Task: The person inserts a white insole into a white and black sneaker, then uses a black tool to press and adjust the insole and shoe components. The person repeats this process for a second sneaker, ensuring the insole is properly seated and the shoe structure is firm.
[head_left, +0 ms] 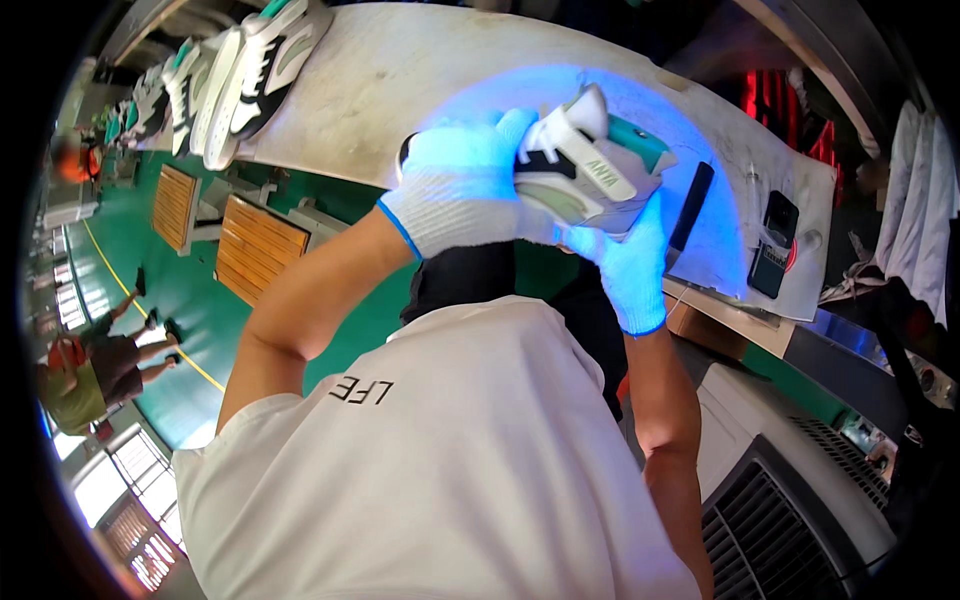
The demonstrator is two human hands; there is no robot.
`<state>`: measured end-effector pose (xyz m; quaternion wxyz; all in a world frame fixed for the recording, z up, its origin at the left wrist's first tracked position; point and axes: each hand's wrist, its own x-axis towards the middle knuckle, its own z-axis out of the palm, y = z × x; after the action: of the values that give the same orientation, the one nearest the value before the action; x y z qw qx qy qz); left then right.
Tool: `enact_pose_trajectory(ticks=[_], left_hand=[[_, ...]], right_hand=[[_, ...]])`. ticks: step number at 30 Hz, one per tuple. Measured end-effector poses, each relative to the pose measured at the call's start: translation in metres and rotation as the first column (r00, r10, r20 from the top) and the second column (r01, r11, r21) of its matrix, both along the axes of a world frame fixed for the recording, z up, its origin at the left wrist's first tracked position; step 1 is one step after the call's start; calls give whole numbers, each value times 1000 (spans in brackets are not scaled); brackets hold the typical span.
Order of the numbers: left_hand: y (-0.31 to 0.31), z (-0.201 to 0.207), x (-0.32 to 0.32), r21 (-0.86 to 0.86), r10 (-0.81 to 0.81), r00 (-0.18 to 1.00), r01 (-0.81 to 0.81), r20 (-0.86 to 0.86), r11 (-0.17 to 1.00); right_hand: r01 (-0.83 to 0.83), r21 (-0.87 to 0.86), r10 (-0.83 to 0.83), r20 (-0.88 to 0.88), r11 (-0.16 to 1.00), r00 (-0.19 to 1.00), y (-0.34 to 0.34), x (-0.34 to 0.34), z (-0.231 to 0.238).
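Note:
Between my two gloved hands is a white and grey sneaker [590, 165] with black and teal parts, raised over the near edge of the worktable [380, 75]. My left hand [465, 180], in a white knitted glove with a blue cuff, wraps round the toe end and hides much of it. My right hand [632, 262], gloved alike, grips the shoe from below near the heel. Bright blue light falls on both gloves, the shoe and the tabletop around them.
More sneakers [265, 75] stand in a row at the table's far left. A black bar-shaped object [692, 205] and a dark phone-like device [775, 240] lie on the right. Wooden-slatted platforms [255, 245] are at left. A grey ventilated machine [790, 490] stands lower right; a person [100, 365] is far left.

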<state>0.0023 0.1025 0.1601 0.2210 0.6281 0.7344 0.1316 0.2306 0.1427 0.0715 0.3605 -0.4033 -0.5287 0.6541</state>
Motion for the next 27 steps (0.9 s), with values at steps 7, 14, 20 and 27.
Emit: enact_pose_trajectory(ticks=[7, 14, 20, 27], left_hand=[[-3, -41, -1, 480, -178, 975, 221, -133, 849], [18, -42, -21, 449, -449, 882, 461, -141, 765], [30, -65, -37, 514, -473, 860, 498, -192, 698], [-1, -101, -69, 698, -363, 878, 472, -313, 539]], right_hand=[[33, 305, -101, 208, 952, 973, -12, 8, -3], [-356, 582, 128, 395, 731, 910, 15, 22, -17], [-773, 358, 633, 444, 524, 634, 100, 25, -5], [-650, 205, 649, 77, 732, 756, 92, 28, -5]])
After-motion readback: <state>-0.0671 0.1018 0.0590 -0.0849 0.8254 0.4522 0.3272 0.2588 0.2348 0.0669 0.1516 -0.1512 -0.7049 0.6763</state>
